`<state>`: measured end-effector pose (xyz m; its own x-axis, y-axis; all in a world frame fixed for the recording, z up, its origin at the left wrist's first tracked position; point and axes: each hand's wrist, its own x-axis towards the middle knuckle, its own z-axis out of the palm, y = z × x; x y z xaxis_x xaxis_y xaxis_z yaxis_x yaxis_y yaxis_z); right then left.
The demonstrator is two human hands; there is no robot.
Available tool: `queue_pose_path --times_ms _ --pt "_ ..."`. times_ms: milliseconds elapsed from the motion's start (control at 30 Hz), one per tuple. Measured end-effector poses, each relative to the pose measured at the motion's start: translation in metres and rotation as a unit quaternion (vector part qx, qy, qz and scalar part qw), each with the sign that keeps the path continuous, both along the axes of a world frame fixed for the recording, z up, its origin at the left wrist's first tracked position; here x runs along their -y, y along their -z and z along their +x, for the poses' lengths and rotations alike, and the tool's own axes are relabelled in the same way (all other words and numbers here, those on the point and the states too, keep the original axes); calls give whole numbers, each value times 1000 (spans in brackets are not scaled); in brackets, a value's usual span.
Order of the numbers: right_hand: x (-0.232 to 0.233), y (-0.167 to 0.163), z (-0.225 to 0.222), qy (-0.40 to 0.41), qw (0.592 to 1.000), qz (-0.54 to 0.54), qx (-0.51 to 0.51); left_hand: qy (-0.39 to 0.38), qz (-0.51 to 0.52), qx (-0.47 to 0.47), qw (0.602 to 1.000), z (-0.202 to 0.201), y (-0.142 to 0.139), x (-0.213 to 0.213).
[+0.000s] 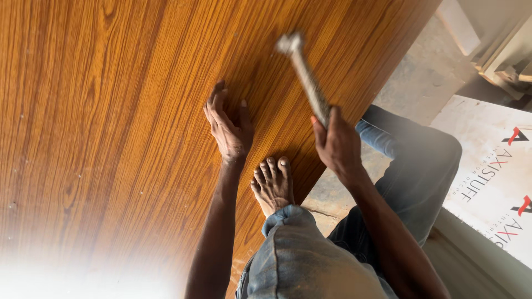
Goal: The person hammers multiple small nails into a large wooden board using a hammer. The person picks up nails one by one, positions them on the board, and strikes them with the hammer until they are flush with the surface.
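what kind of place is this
Probably a carpentry or furniture workshop: a large wood-grain laminated board lies on a bare concrete floor, the right hand swings a blurred metal hammer, and pale offcut boards are stacked nearby.

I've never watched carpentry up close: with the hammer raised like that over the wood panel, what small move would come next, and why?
Probably a short downward strike beside the left hand. The right hand holds the hammer lifted and motion-blurred above the wood-grain panel, while the left fingers press on it, likely steadying a nail too small to see.

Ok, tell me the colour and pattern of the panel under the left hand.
The panel is warm orange-brown with a streaky wood-grain pattern, seen in the head view.
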<state>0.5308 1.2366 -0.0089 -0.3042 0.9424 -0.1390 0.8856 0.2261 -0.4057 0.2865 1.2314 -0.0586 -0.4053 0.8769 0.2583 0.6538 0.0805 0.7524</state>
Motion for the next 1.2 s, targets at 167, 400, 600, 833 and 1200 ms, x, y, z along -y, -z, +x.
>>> queue_pose_path --times_ms 167,400,600,833,1200 --pt "1 -10 5 14 971 169 -171 -14 -45 35 998 6 -1 4" --pt "-14 -2 -2 6 1000 0 4 -2 -24 28 999 6 3 1" --pt "-9 -6 -3 -9 990 76 -116 -8 -45 41 998 5 -2 -1" --pt "-13 -13 -14 49 998 28 -15 -17 -15 48 999 5 -4 -1" --pt "-10 3 2 102 992 -48 52 -71 -352 -129 924 -2 -29 202"
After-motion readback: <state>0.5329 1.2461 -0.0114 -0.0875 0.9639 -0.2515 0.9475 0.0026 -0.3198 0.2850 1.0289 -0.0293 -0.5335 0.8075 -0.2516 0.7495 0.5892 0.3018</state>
